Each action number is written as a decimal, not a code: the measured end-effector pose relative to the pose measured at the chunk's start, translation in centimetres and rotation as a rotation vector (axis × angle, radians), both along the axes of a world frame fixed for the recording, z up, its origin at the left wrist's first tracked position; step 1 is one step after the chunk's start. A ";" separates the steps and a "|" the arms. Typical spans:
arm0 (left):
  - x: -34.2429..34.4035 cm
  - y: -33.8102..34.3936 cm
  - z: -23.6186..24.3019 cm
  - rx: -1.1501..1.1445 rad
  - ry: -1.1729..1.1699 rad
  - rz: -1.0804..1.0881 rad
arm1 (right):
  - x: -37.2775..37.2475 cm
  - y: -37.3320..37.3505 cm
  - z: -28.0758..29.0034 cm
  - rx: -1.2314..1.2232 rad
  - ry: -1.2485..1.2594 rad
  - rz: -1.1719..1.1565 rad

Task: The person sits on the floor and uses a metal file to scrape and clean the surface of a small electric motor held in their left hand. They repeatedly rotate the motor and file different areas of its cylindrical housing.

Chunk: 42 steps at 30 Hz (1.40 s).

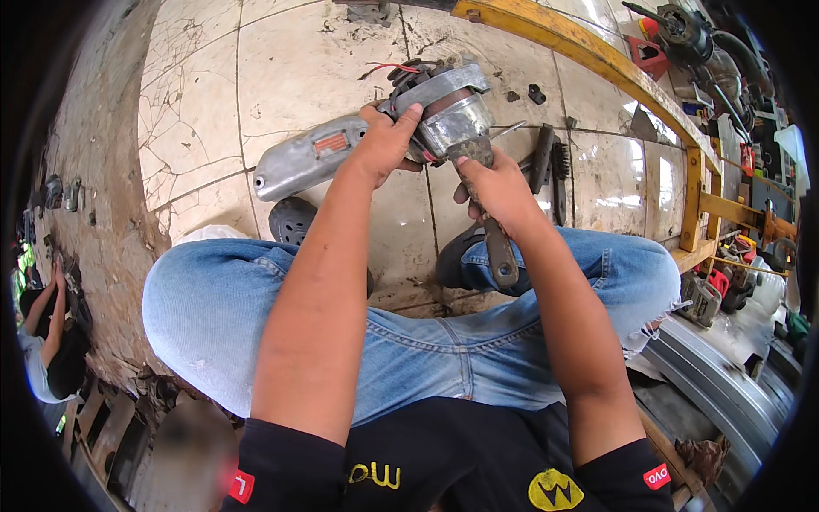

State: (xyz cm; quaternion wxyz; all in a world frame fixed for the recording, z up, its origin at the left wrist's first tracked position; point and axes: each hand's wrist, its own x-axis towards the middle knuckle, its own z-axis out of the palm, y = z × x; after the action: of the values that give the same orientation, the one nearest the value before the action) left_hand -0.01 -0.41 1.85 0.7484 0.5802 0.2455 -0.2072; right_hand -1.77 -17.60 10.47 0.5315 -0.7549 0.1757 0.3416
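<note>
A grey metal motor-like machine lies on the tiled floor before me. It has a long rounded housing with an orange label, a round ribbed head and a red wire at its far end. My left hand is closed around it where the housing meets the head. In my right hand is a worn wrench, its handle pointing back toward me with a hole at the end. The wrench's upper end lies against the near side of the head; its exact contact is hard to make out.
A wire brush and a dark flat tool lie to the right. Small dark parts are scattered beyond. A yellow metal frame crosses the far right, with machinery behind it. Another person sits far left.
</note>
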 end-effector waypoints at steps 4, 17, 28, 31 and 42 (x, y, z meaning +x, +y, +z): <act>-0.6 -0.4 0.4 -0.030 0.000 0.006 | -0.1 0.1 0.7 -0.021 0.032 0.016; 0.1 0.1 -0.4 -0.068 -0.025 -0.019 | -0.1 0.8 -0.4 -0.055 -0.001 -0.036; 0.1 -0.1 0.1 -0.071 -0.016 -0.006 | 0.3 0.8 -0.6 -0.038 -0.013 -0.020; 0.3 0.2 -0.2 -0.078 -0.003 -0.023 | 1.0 1.7 -0.3 -0.016 -0.053 0.006; 0.1 -0.1 0.1 -0.046 -0.030 -0.002 | 0.3 1.7 -1.7 -0.040 -0.144 -0.028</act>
State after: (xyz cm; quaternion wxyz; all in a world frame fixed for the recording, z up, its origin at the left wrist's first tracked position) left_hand 0.10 -0.49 1.90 0.7649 0.5662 0.2289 -0.2046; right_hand -1.49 -15.88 8.79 0.5325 -0.7853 0.1543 0.2755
